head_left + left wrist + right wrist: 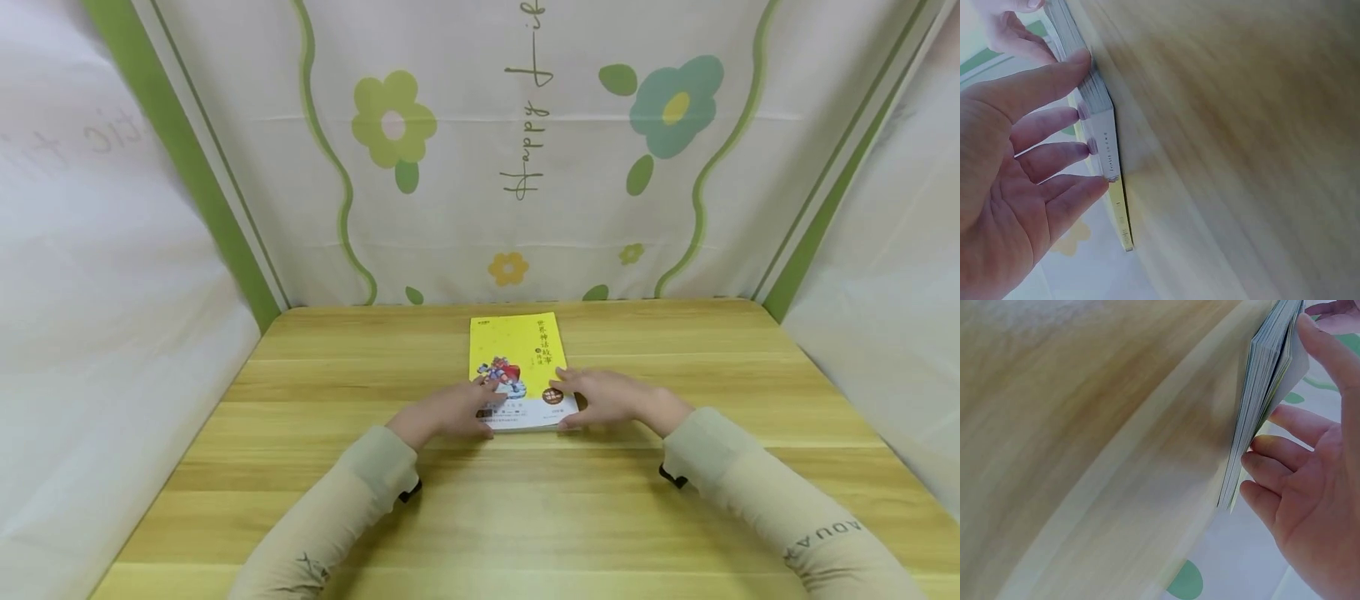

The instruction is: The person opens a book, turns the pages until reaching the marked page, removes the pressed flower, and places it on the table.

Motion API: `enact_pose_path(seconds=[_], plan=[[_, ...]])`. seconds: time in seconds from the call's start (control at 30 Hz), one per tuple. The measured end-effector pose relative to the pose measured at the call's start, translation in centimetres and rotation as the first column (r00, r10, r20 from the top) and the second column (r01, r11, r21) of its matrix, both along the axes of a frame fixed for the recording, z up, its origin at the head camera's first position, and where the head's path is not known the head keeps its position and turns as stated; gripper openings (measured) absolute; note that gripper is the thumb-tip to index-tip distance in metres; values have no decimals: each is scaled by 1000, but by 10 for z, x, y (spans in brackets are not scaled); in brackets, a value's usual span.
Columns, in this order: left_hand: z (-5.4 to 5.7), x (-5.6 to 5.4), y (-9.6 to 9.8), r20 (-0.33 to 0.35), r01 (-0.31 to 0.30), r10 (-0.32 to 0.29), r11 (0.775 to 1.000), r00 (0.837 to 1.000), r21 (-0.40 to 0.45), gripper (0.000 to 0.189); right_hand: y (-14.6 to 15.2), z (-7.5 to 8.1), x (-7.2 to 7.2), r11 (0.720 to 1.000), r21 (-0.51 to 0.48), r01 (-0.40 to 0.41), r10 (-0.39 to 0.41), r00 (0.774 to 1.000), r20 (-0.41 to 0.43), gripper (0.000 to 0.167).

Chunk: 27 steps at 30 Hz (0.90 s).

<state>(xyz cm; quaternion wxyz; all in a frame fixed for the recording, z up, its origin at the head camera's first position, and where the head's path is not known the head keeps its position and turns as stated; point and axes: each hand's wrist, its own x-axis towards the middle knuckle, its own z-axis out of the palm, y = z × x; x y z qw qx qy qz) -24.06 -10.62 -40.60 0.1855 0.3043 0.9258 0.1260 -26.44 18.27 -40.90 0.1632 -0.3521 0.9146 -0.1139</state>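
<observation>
So the whole thing hinges on how this yellow-and-white paperback point(517, 342) sits: flat, right between my hands, long axis running pretty much straight away from me, title upright from where I'm at. My left hand point(453, 408) is at the near left corner, my right hand point(615, 396) at the near right one. Neither is really nearer, since both touch it.

Left side is the spine point(1121, 209). My left fingertips are spread along that side with the thumb against the bottom edge, fingers loosely bent and not wrapped round anything. The right hand is much the same, spread and relaxed, fingers by the page edges point(1247, 412) and thumb up at the bottom corner. From the right wrist there's a narrow gap near that corner, between the cover and most of the pages. Can't tell how hard either hand presses.

Underneath the book is a wood-grain worktop point(525, 508), which runs out on both sides of it and toward me. Past the book's far end there's a strip of wood, then a white flower-print backdrop point(450, 208) with sideways lettering. Pale fabric sheets hang well off to the book's left point(90, 292) and right too.
</observation>
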Motion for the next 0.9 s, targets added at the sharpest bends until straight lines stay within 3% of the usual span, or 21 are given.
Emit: enact_pose_path(seconds=[0.23,0.67,0.9], plan=[[-1,-2,-1,-5,1,-1,1000,1000,-22,64,0,0,-2,1000,-3,-17,17,1000,-14,83],[-2,-3,5,-38,-16,16,1000,999,-8,62,6,5,-4,996,-51,-74,74,997,-14,63],[0,-1,14,-75,-15,15,1000,997,6,66,5,5,-7,996,-67,-59,58,998,-26,51]])
